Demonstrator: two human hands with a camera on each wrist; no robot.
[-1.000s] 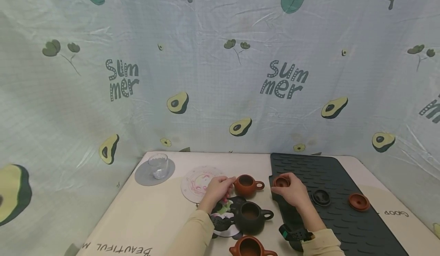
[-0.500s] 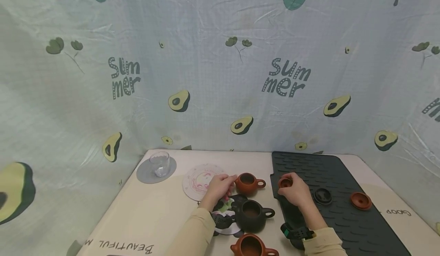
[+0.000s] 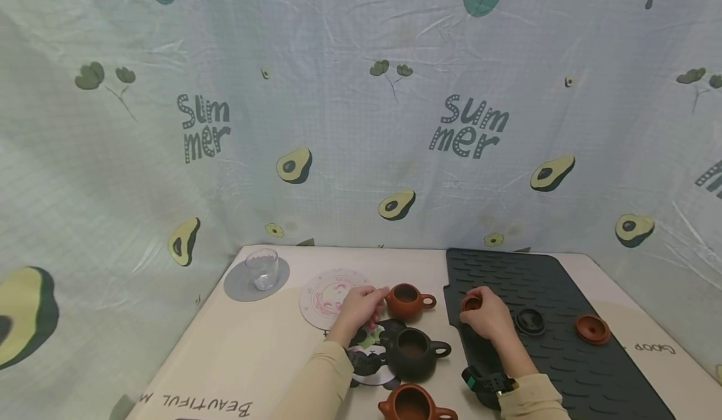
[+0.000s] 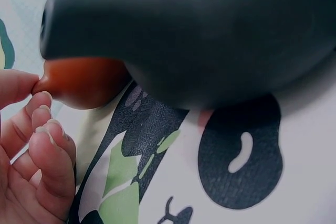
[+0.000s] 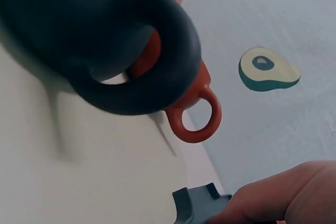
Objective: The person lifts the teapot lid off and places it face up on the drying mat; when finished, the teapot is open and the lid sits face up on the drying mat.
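My left hand pinches the spout tip of the far red-brown teapot between thumb and forefinger; the left wrist view shows the other fingers loosely bent below. That teapot has no lid on and its ring handle points right. My right hand grips a small red-brown teapot lid over the left edge of the black mat, fingers partly covering it. In the right wrist view only the thumb shows low at right. Nearer me stands an uncovered black teapot.
Another red-brown teapot sits at the front. A black lid and a red-brown lid lie on the mat. At back left a clear glass stands on a grey round mat, beside a pink-patterned round mat.
My right hand has shifted slightly right with the lid, which is now more covered by the fingers. The left hand stays on the spout.
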